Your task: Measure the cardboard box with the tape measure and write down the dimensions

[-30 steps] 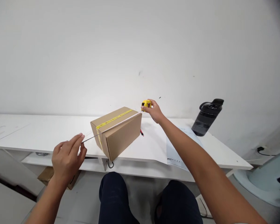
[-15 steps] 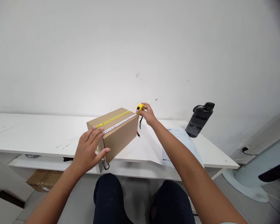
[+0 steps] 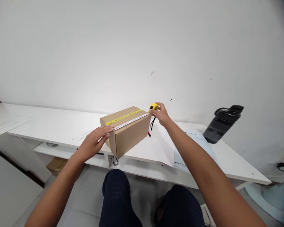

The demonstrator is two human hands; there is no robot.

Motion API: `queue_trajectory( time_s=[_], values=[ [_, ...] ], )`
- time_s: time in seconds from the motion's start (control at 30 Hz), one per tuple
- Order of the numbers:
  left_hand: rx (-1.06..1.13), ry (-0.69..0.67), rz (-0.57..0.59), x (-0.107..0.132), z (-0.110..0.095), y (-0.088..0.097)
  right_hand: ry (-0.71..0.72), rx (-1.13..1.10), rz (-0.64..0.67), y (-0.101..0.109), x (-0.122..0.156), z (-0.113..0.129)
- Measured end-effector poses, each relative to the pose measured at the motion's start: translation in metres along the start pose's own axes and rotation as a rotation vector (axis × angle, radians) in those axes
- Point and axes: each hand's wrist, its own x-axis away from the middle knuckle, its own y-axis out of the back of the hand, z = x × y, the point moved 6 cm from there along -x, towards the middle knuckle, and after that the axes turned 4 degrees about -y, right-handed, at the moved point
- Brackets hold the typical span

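Note:
A cardboard box (image 3: 132,137) stands on the white table, one corner towards me. Yellow tape with print (image 3: 123,117) runs along its top, and beside it lies the white blade of a tape measure (image 3: 132,120), pulled out along the top edge. My right hand (image 3: 161,114) grips the yellow tape measure case (image 3: 153,107) at the far right end of the box; a black strap hangs below. At the near left end, my left hand (image 3: 97,140) has its fingers and thumb close together on the blade's end at the box edge. The fingertips partly hide that end.
A black-lidded bottle (image 3: 221,124) stands at the right beside a printed sheet (image 3: 196,143) on the white table (image 3: 61,121). A red pen (image 3: 149,134) lies behind the box. Another cardboard box (image 3: 56,165) is under the table, near my knees.
My left thumb has moved up from the box's side towards the fingers, and that hand has narrowed. The view has shifted left, so everything appears further right. My right hand keeps its hold.

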Motion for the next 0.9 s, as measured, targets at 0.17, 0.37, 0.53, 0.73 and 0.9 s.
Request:
queue_trajectory(
  time_s=[0.17, 0.37, 0.53, 0.73, 0.9],
  values=[
    [0.069, 0.048, -0.036, -0.004, 0.006, 0.000, -0.007, 0.009, 0.008, 0.001, 0.000, -0.004],
    [-0.089, -0.064, -0.011, -0.009, -0.008, -0.005, 0.016, 0.020, 0.001, 0.001, 0.002, -0.001],
    [-0.221, -0.119, 0.006, -0.010, -0.007, -0.011, 0.000, 0.046, -0.010, 0.002, 0.000, -0.001],
    [-0.305, -0.190, -0.019, -0.011, -0.002, -0.016, 0.006, 0.053, -0.007, 0.000, 0.000, -0.001],
    [-0.521, -0.290, -0.183, -0.011, -0.007, -0.010, 0.029, 0.099, -0.039, -0.003, 0.004, 0.006]
  ],
)
